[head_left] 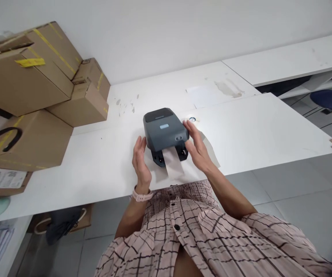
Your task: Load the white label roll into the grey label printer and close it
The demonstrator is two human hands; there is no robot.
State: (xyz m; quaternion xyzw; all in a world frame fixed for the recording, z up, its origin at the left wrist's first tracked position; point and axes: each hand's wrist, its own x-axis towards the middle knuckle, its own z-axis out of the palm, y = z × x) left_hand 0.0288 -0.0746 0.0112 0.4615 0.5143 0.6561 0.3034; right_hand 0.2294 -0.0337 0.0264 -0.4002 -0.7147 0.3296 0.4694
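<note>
A dark grey label printer [166, 129] stands on the white table in front of me. Its upper cover sits slightly raised over the black base [159, 158] at the front. From that gap a strip of pale label paper [173, 163] hangs toward me. My left hand [140, 161] is beside the printer's left side, fingers stretched and close together; whether they touch it I cannot tell. On the other side, my right hand [197, 148] rests its straight fingers against the right edge of the cover, thumb near the front corner. Neither hand is wrapped around anything.
Cardboard boxes [50, 134] with yellow tape are piled at the left. Behind the printer's right side lie a small round sticker [192, 119] and a white sheet [200, 96]. A backing-paper piece [212, 150] lies by my right wrist. A blue stool [331, 100] stands far right.
</note>
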